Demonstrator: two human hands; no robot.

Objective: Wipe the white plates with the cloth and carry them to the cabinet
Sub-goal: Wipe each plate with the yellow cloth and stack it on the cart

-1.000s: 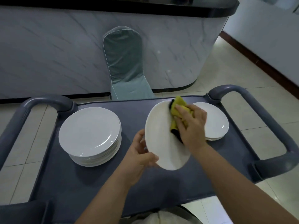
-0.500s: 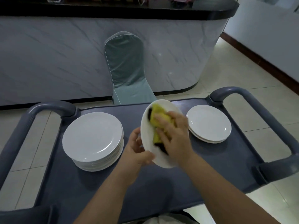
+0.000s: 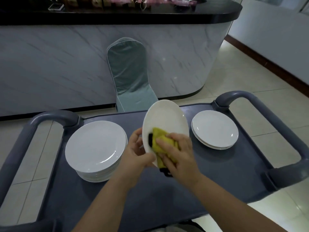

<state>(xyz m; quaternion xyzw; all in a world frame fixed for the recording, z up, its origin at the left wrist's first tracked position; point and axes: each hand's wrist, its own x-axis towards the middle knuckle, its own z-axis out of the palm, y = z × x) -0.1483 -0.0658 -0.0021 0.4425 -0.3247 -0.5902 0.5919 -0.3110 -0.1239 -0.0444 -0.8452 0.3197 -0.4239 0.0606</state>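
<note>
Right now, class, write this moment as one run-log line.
phase: wiping | left hand: grips tilted plate | right hand: grips yellow cloth against it | cart: tall stack left, short stack right

a dark grey cart carries a tall plate stack and a short plate stack.

The scene is lit softly and dimly. The brightest area is found on the floor tiles right of the grey cart — light seems admitted from there. Small glints are carried by the left plate stack, the right plate stack and the held plate; diffuse shadows are cast on the cart at their near edges. The counter top beyond the cart is sunk in near-black, its clutter blurred. The yellow cloth is slightly smeared. The cart's handles are bowed by wide-angle distortion.
</note>
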